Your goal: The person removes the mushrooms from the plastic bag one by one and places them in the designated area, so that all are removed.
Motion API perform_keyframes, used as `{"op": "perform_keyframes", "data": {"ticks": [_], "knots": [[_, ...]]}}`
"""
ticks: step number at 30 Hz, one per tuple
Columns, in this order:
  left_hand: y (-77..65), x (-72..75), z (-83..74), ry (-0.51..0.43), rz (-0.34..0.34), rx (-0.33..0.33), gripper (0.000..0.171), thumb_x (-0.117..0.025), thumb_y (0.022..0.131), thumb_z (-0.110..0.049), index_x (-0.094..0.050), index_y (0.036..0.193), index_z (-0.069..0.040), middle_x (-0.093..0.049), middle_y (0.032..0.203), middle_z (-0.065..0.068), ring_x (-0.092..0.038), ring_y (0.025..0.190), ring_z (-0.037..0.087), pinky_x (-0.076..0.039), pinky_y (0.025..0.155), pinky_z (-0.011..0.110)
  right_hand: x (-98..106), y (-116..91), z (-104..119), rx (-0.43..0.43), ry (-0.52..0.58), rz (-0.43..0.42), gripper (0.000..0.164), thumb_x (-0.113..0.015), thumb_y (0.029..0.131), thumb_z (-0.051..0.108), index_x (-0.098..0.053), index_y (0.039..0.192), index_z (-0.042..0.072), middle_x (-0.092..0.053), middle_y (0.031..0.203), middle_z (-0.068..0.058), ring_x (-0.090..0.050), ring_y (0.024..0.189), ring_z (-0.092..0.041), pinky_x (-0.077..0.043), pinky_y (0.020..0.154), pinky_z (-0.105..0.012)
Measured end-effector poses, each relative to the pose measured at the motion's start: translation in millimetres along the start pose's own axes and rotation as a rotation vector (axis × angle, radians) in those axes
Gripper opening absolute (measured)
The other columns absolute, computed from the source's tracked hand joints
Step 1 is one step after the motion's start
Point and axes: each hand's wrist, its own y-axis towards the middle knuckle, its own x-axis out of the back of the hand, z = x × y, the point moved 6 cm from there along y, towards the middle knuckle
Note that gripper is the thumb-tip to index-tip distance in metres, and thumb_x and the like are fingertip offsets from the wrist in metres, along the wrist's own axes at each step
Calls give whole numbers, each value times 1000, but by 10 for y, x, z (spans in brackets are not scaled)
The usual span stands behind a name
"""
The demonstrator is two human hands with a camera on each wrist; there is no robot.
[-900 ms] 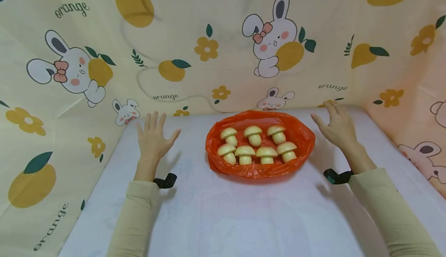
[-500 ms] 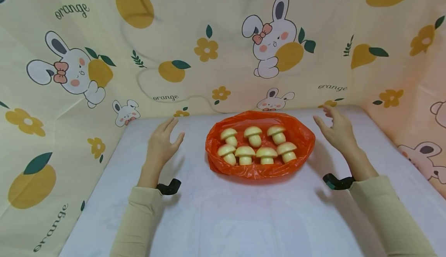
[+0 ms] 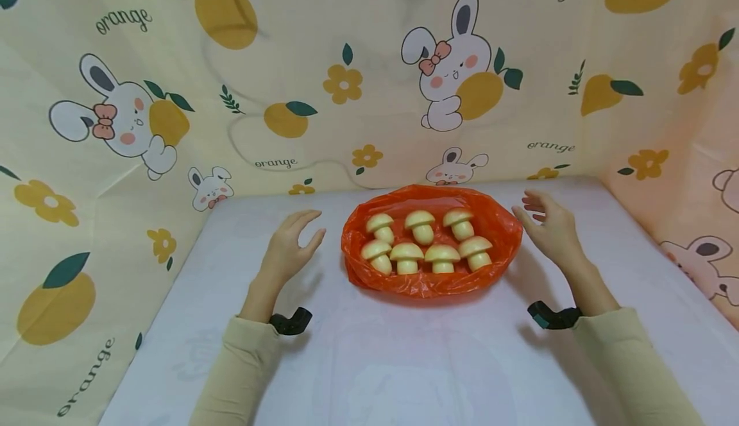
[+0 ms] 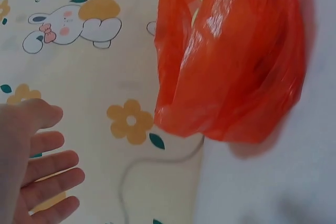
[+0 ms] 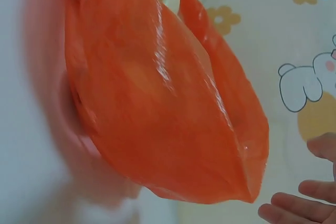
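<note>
An orange-red plastic bag (image 3: 427,288) with its mouth spread wide sits on the white table, and several pale mushrooms (image 3: 442,256) stand inside it in two rows. To the left of the bag hovers my left hand (image 3: 287,249), fingers loosely bent and holding nothing; a gap separates it from the bag. My right hand (image 3: 553,230) is close to the bag's right edge, its fingers relaxed with nothing in them. Both wrist views show the bag's side, the left hand (image 4: 39,163) and the right hand (image 5: 310,198) apart from it.
A cream cloth (image 3: 369,67) printed with rabbits and oranges hangs behind the table and along its sides. The white table surface (image 3: 404,362) stretches in front of the bag. Each wrist wears a black camera mount (image 3: 291,321).
My left hand has moved right and nearer the bag, its spread fingers now loosely bent. My right hand has shifted slightly lower, its fingers more curved. Bag and mushrooms have stayed put.
</note>
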Motion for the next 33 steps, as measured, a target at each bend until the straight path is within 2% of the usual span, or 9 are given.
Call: {"op": "perform_keyframes", "data": {"ticks": [6, 9, 11, 13, 25, 27, 29, 31, 33], "knots": [[-5, -126, -120, -56, 28, -42, 34, -67, 89, -16, -65, 120, -3, -67, 120, 14, -61, 115, 31, -52, 102, 46, -101, -96, -79, -53, 25, 37, 52, -61, 94, 23, -47, 133, -8, -60, 123, -34, -60, 109, -47, -53, 86, -43], [-8, -200, -163, -79, 69, -28, 35, -67, 89, -17, -64, 121, -3, -67, 121, 14, -61, 116, 30, -52, 102, 46, -151, -145, -120, -75, 46, 44, 53, -62, 94, 23, -47, 133, -9, -59, 123, -34, -60, 108, -47, -57, 78, -18], [-10, -253, -186, -84, 94, -23, 35, -67, 90, -19, -64, 121, -4, -67, 122, 13, -61, 117, 29, -52, 102, 45, -172, -171, -145, -81, 58, 32, 52, -63, 93, 21, -48, 132, -10, -60, 122, -34, -60, 107, -47, -51, 73, -2], [-6, -302, -207, -98, 111, -23, 35, -67, 90, -19, -65, 121, -3, -68, 120, 14, -62, 116, 30, -52, 103, 44, -187, -192, -164, -89, 69, 23, 52, -64, 92, 20, -48, 132, -10, -60, 122, -34, -60, 106, -46, -40, 68, 8], [10, -584, -348, -145, 190, -21, 35, -69, 89, -21, -65, 119, -2, -68, 119, 13, -62, 117, 29, -52, 103, 43, -197, -238, -272, -223, 65, 108, 57, -66, 91, 29, -51, 132, -9, -61, 121, -34, -61, 108, -47, -40, 62, 5], [8, -637, -364, -145, 206, -14, 36, -69, 89, -21, -65, 119, -2, -68, 119, 13, -62, 116, 28, -52, 103, 43, -205, -244, -298, -239, 73, 134, 58, -66, 91, 30, -51, 132, -8, -61, 121, -34, -65, 99, -37, -42, 63, 3], [7, -685, -377, -133, 220, -4, 37, -70, 88, -23, -65, 119, -2, -68, 120, 13, -62, 116, 28, -52, 103, 42, -215, -251, -324, -251, 85, 163, 58, -65, 91, 32, -51, 132, -8, -61, 121, -34, -67, 89, -15, -45, 64, 2], [7, -727, -386, -129, 233, 10, 39, -70, 88, -24, -65, 120, -3, -67, 121, 13, -61, 117, 28, -51, 104, 43, -224, -259, -346, -258, 104, 188, 59, -65, 91, 33, -52, 131, -8, -61, 121, -33, -59, 81, 6, -46, 65, 1], [7, -766, -390, -121, 248, 21, 40, -70, 88, -26, -65, 120, -3, -66, 122, 13, -60, 117, 28, -50, 105, 43, -231, -265, -358, -263, 130, 207, 60, -65, 91, 34, -52, 131, -8, -64, 117, -29, -50, 75, 19, -47, 67, 1]]}}
